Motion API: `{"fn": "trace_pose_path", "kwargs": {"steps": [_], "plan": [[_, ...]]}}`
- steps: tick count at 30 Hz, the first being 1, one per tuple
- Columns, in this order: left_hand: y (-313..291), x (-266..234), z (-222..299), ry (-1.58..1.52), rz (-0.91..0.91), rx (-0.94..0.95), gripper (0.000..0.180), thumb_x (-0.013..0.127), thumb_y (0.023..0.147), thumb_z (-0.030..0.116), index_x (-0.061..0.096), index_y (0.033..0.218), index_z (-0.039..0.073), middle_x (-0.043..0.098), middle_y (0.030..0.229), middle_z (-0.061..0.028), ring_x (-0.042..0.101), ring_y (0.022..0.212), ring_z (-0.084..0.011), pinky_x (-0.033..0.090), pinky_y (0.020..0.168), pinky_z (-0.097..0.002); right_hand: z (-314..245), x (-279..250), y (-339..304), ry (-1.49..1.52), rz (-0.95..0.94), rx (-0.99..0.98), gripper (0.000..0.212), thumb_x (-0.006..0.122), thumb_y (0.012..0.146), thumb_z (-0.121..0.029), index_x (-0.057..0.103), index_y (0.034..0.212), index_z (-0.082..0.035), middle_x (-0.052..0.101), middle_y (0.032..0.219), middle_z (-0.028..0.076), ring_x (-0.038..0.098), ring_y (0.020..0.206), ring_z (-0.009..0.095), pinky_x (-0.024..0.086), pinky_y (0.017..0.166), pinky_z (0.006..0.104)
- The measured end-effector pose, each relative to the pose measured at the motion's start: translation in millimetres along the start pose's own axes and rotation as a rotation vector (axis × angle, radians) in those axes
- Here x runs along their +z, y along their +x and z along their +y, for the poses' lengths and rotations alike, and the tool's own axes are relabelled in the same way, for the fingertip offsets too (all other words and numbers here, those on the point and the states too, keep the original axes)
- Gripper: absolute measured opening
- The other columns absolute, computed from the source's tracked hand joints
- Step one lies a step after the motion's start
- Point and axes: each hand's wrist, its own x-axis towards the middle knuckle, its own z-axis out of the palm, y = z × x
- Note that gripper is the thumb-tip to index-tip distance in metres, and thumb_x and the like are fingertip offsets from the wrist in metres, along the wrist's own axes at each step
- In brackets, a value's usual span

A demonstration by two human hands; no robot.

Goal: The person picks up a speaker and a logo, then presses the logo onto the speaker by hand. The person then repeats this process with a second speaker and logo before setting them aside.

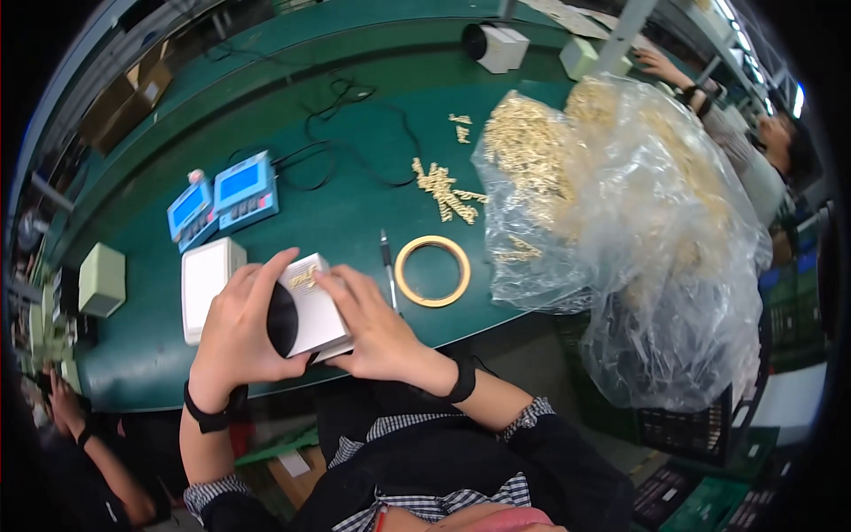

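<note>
Between my two hands, just above the near edge of the table, is a white box (317, 324) with a black rounded part on its left side. My left hand (232, 324) closes around the box's left side, thumb below and fingers over the top. My right hand (386, 337) grips the right side. Its fingertips rest beside a small gold lettering piece (305, 277) on the upper part of the box. A second white box (206, 288) lies on the table by my left hand. Close to my right hand are a pen (387, 257) and a roll of tape (402, 291).
Two blue devices with screens (244, 186) stand at the left, with black cables behind. Loose gold pieces (443, 193) lie mid-table. A large clear plastic bag (656, 230) of gold pieces hangs over the right edge. Co-workers' hands (660, 66) show at far right and lower left.
</note>
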Motion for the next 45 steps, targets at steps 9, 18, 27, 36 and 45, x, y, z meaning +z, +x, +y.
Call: {"fn": "trace_pose_path", "kwargs": {"steps": [9, 18, 27, 36, 45], "plan": [[2.5, 3.0, -0.1, 0.015, -0.007, -0.010, 0.095, 0.079, 0.046, 0.021, 0.047, 0.134, 0.007, 0.062, 0.097, -0.0189, 0.060, 0.097, -0.0373, 0.051, 0.080, -0.0434, 1.2, -1.0, -2.1, -0.015, 0.005, 0.030, 0.112, 0.086, 0.057, -0.011, 0.024, 0.150, -0.013, 0.032, 0.141, 0.020, 0.038, 0.126, 0.045, 0.041, 0.102, 0.0480], [1.6, 3.4, -0.1, 0.024, 0.018, -0.014, 0.094, 0.079, 0.045, 0.021, 0.049, 0.132, 0.008, 0.062, 0.100, -0.0191, 0.060, 0.095, -0.0372, 0.051, 0.081, -0.0432, 2.5, 2.0, -0.4, -0.001, 0.029, -0.012, 0.116, 0.087, 0.056, -0.011, 0.021, 0.151, -0.014, 0.032, 0.141, 0.021, 0.037, 0.127, 0.046, 0.038, 0.104, 0.0514], [1.3, 3.5, 1.5, 0.035, 0.026, -0.001, 0.090, 0.079, 0.045, 0.023, 0.051, 0.129, 0.006, 0.061, 0.104, -0.0172, 0.059, 0.095, -0.0366, 0.051, 0.083, -0.0428, 2.4, 1.7, -2.4, 0.031, 0.019, -0.019, 0.118, 0.087, 0.056, -0.012, 0.019, 0.152, -0.015, 0.032, 0.141, 0.023, 0.036, 0.128, 0.046, 0.033, 0.108, 0.0525], [10.8, -4.1, -6.7, 0.019, -0.081, 0.021, 0.089, 0.084, 0.046, 0.028, 0.053, 0.127, 0.006, 0.062, 0.108, -0.0167, 0.059, 0.099, -0.0367, 0.050, 0.085, -0.0429, 2.6, -7.7, 0.4, 0.031, -0.004, 0.038, 0.120, 0.090, 0.054, -0.014, 0.018, 0.151, -0.012, 0.033, 0.140, 0.021, 0.040, 0.125, 0.045, 0.040, 0.104, 0.0474], [79.2, 12.4, -57.2, 0.170, 0.058, 0.130, 0.081, 0.082, 0.055, 0.042, 0.057, 0.121, 0.002, 0.065, 0.113, -0.0188, 0.062, 0.102, -0.0347, 0.052, 0.086, -0.0433, 9.0, 1.0, -11.8, -0.038, 0.094, -0.057, 0.128, 0.095, 0.048, -0.022, 0.019, 0.149, -0.007, 0.037, 0.137, 0.026, 0.043, 0.126, 0.044, 0.038, 0.106, 0.0464]]}}
